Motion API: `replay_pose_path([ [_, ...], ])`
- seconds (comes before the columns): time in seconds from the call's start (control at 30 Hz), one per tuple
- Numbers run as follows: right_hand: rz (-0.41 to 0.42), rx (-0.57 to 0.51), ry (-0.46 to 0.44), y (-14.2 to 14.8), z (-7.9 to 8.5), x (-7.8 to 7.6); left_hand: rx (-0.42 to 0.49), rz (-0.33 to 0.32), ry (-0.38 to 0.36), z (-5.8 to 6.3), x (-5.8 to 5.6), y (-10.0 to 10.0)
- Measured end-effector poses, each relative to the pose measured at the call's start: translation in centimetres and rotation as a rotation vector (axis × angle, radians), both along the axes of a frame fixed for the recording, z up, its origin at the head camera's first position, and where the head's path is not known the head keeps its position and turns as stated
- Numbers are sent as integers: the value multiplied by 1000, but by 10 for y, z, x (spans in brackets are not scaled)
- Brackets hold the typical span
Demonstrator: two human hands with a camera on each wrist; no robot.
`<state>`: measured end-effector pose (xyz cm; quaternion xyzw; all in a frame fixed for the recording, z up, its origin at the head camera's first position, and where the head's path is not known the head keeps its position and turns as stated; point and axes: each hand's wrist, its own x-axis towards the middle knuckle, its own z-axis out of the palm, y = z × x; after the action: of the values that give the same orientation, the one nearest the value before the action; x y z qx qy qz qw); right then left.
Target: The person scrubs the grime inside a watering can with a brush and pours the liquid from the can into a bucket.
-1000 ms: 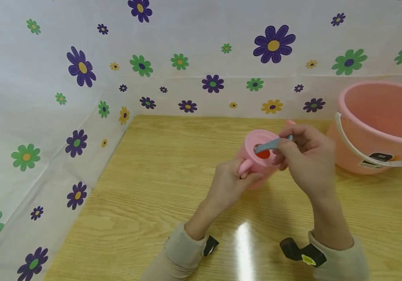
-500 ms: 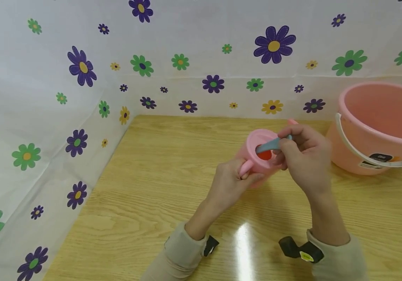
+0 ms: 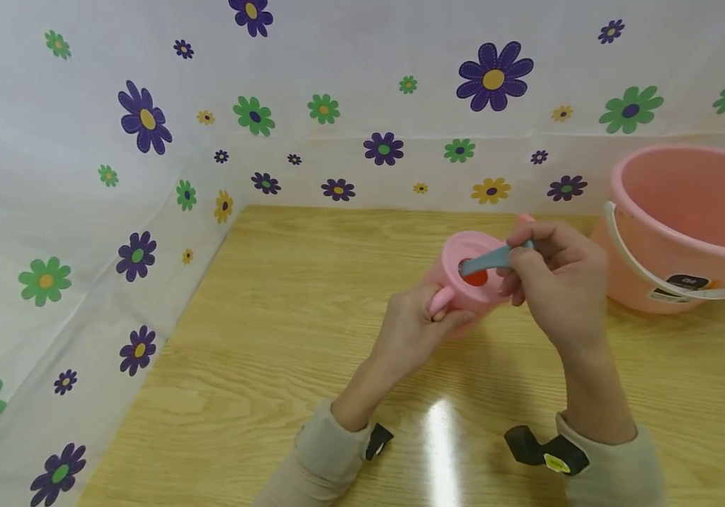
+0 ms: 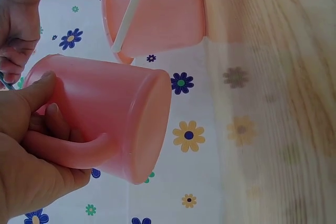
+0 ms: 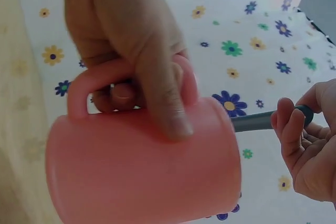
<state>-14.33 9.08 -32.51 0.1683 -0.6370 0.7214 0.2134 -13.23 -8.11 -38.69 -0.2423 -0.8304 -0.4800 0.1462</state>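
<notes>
A pink plastic watering can [image 3: 471, 299], tilted, is held up over the table by my left hand [image 3: 408, 331], whose fingers wrap the can's loop handle [image 4: 73, 149]. In the left wrist view that thumb lies along the can's side wall. Its round top opening shows red inside. My right hand [image 3: 559, 285] pinches a slim tool with a light-blue handle [image 3: 489, 260] between thumb and fingers. The tool's far end dips into the opening, so its kind cannot be told. What looks like the pink spout [image 3: 525, 219] shows just behind the right hand.
To the right stands a larger pink bucket [image 3: 647, 282] with a white bail handle [image 3: 628, 255]. The wood-grain table [image 3: 261, 338] meets a white flower-print sheet [image 3: 337, 70] at the back and left.
The blue-handled tool went slightly deeper into the opening half a second ago, and now sits a little farther out with the right hand. My left hand keeps the watering can nearly still.
</notes>
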Motion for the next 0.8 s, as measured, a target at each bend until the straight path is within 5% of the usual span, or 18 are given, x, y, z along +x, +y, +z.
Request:
replay_pose_path([
  [0.23, 15, 120, -78, -4, -1, -2, -5, -10, -19, 0, -1, 1],
  [0.47, 20, -22, 17, 2, 0, 1, -11, -11, -22, 1, 0, 2],
  [0.7, 11, 152, -80, -6, -1, -2, -12, -2, -18, 1, 0, 0],
  [0.8, 15, 99, -55, -3, 0, -1, -9, -5, -27, 1, 0, 0],
])
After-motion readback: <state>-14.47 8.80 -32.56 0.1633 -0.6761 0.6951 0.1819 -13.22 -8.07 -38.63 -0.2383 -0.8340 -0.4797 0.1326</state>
